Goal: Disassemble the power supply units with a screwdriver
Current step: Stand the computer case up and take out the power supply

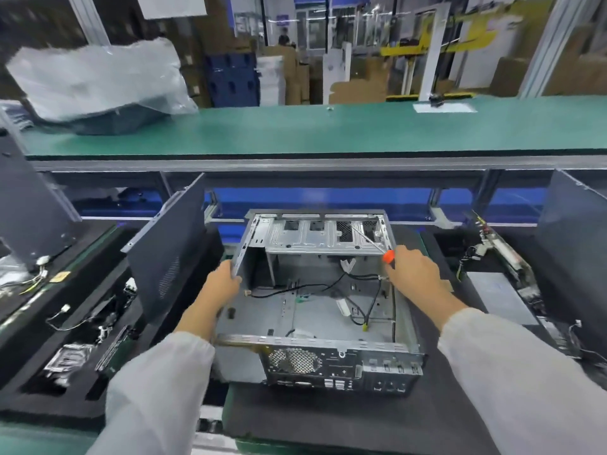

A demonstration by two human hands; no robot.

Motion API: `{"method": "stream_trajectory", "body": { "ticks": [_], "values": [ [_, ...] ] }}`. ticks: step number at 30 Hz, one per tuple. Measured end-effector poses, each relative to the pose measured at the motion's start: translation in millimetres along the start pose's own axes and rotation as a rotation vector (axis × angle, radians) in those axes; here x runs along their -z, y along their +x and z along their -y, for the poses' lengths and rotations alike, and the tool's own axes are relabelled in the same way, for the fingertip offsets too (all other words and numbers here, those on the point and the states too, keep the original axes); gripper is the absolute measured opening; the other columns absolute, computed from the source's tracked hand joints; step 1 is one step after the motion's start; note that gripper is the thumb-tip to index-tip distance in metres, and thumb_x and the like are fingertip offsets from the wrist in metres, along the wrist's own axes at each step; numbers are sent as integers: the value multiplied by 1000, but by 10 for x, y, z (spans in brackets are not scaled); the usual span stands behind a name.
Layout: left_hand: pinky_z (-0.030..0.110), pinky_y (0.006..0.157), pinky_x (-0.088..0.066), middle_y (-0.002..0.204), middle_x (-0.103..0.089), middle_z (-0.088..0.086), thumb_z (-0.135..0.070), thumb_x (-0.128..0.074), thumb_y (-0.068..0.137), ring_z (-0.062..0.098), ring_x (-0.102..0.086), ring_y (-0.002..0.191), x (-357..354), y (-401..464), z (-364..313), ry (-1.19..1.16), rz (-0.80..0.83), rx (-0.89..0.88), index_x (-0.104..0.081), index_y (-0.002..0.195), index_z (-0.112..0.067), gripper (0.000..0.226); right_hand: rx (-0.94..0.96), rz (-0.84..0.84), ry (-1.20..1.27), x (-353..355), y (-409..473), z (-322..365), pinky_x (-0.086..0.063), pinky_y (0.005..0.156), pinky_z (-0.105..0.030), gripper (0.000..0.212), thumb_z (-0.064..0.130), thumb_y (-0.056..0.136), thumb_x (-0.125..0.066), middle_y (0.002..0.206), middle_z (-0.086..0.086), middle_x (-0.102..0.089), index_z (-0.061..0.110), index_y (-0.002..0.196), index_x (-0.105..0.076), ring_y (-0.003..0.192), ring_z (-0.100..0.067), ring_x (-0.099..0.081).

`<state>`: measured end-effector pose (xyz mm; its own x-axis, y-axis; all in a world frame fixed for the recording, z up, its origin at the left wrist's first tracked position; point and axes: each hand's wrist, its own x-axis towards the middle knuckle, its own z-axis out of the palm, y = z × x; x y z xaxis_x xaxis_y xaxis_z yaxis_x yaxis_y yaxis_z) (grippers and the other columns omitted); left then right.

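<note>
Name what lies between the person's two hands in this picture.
In the head view, the open metal chassis spans between left hand and right hand, with loose black cables inside.

green shelf | plastic-wrapped bundle far left on it | dark panel leaning | cardboard boxes behind

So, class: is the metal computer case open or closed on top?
Open: the metal case has no top cover, and loose black cables show on its floor.

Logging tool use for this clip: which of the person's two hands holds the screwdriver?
The right hand holds the orange-handled screwdriver, its shaft angled up over the metal chassis. The left hand only grips the chassis's left wall.
</note>
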<state>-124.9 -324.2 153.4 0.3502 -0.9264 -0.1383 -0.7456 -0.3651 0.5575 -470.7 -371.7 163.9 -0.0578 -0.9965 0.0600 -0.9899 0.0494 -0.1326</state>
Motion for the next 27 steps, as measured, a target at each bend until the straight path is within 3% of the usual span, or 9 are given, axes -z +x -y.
{"method": "stream_trajectory", "body": {
  "ticks": [4,6,9,12,16,23,27],
  "values": [
    [41,88,-48,109,-64,18,-18,-63,93,34,-62,99,76,400,-20,-296,181,134,-59,121,4,36,-182,255,124,76,291,-2,-46,71,-31,28,33,86,-60,104,-11,-62,9,99,-54,94,-29,-62],
    [45,90,-49,109,-65,22,-14,-67,89,40,-63,101,69,548,-32,-365,244,201,-60,118,3,35,-228,377,197,107,409,1,-46,62,-26,26,27,81,-65,90,-13,-63,4,90,-57,71,-25,-62],
    [39,73,-48,88,-60,19,1,-62,83,36,-58,82,-3,682,-75,-364,233,223,-57,106,3,24,-274,410,250,103,501,16,-41,45,-22,21,21,76,-68,64,-9,-60,5,72,-55,47,-20,-54],
    [26,53,-33,67,-45,10,11,-54,78,24,-43,60,-52,710,-101,-355,173,218,-50,87,-1,15,-274,356,266,66,527,-16,-42,46,-24,21,20,71,-69,61,-8,-60,6,71,-53,47,-20,-54],
    [26,54,-30,63,-43,9,16,-49,76,23,-38,57,-76,716,-118,-439,170,174,-48,70,-5,22,-257,295,252,17,577,-105,-42,52,-25,27,27,69,-70,67,-7,-58,9,69,-50,57,-21,-56],
    [26,51,-30,65,-43,6,14,-49,77,18,-37,58,74,879,-508,-524,78,15,-46,70,-9,25,-284,86,302,279,830,-266,-36,47,-25,39,38,75,-73,64,-4,-54,11,70,-46,54,-18,-52],
    [27,55,-33,70,-47,0,11,-52,80,14,-41,62,153,1034,-774,-566,-81,-145,-50,81,-11,22,-271,-119,286,488,1013,-313,-28,42,-22,44,44,76,-73,56,-2,-48,11,62,-48,48,-14,-43]
  ]
}}
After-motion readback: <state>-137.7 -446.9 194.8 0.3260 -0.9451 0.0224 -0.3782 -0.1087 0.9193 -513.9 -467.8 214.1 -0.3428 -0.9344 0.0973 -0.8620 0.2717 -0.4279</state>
